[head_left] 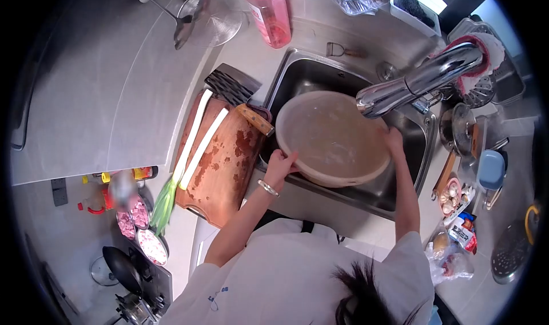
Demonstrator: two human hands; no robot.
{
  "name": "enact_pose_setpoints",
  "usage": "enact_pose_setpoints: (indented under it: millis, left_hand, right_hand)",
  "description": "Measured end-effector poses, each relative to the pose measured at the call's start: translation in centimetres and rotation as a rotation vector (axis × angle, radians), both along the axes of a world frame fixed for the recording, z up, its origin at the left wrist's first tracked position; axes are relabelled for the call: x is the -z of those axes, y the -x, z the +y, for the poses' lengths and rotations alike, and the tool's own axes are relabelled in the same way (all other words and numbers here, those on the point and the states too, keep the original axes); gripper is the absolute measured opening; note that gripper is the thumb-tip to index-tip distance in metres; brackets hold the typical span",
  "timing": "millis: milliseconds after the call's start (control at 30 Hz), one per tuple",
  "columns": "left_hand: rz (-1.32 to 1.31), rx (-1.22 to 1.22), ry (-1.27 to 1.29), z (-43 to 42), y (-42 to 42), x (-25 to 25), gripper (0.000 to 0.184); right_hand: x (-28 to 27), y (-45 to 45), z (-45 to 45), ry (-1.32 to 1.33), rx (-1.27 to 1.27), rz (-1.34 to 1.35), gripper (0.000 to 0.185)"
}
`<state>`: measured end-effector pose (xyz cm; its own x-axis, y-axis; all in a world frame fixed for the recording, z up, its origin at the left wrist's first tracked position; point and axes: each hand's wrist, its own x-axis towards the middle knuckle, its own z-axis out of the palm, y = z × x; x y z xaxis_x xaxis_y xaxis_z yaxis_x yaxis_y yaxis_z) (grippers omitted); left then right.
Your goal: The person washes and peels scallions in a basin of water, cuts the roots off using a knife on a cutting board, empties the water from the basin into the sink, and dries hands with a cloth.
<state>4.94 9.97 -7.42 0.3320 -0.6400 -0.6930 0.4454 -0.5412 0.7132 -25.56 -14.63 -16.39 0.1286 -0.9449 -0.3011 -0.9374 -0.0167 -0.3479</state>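
Observation:
A large round pale basin [327, 178] of cloudy water sits tilted in the metal sink [374, 198]. My left hand [281, 166], with a bracelet at the wrist, is closed on the basin's near left rim. On the right side my right hand [393, 142] grips the rim too, its fingers partly hidden. The chrome faucet [420, 80] reaches over the basin's far right edge. Left of the sink lies a wooden cutting board [229, 182] with wet patches. Two long leeks [200, 148] and a cleaver [231, 86] with a wooden handle rest on it.
A pink bottle [270, 16] and a peeler [346, 50] stand or lie behind the sink. Lidded pans [457, 128], a bowl of garlic [450, 196] and packets [462, 233] crowd the right counter. Bowls of meat [152, 247] and a wok [121, 270] are at lower left.

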Motion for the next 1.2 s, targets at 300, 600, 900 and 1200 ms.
enact_pose_setpoints:
  millis: [300,600,900,1200]
  left_hand:
    - [0.365,-0.027,-0.003,0.5,2.7,-2.7,0.03]
    - [0.639,-0.077,-0.045,2.2,4.0,-1.4,0.028]
    - [0.8,-0.049,-0.144,2.9,7.1,0.9,0.021]
    - [1.097,0.115,-0.226,1.5,9.2,1.5,0.011]
  right_hand:
    - [-8.1,3.4,-4.1,-0.042,-0.069,0.097,0.034]
    - [-10.9,1.6,-9.2,0.139,-0.429,0.186,0.035]
    - [-16.6,-1.7,-10.4,-0.394,0.146,-0.618,0.02]
    - [-23.6,-5.5,-7.4,-0.442,0.164,-1.076,0.036]
